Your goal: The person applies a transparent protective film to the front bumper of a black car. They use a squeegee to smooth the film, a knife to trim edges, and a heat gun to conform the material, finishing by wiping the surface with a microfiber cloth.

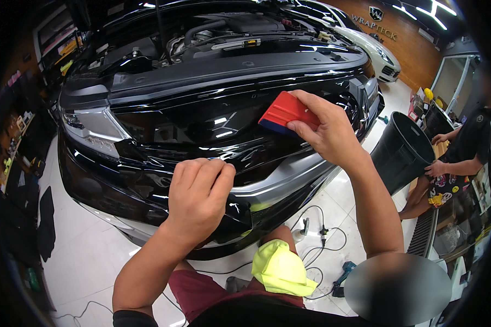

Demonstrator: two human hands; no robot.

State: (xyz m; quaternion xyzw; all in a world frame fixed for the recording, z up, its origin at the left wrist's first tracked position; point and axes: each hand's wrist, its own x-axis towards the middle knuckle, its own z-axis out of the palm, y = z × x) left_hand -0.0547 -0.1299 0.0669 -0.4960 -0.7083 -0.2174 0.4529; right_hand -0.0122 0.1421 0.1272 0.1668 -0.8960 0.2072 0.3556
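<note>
A red squeegee [281, 111] with a dark blue edge is held in my right hand [330, 128], thumb below and fingers above, at the car's front. My left hand [201, 191] is closed on glossy black film [237, 215] low on the front, its fingertips hidden behind the knuckles. Creases run through the film to the left of that hand, near the headlight [97, 131]. Shiny black covers the front panel [185, 125] between the headlights. Below it, a silver trim strip [289, 177] curves toward the right.
Above the front, the hood is up over the engine bay [218, 35]. A yellow-green cloth [281, 267] lies over my leg. Cables [316, 253], a spray bottle [300, 231] and a teal power tool [343, 272] are on the floor. At right, another person [463, 147] stands by a black bin [403, 147].
</note>
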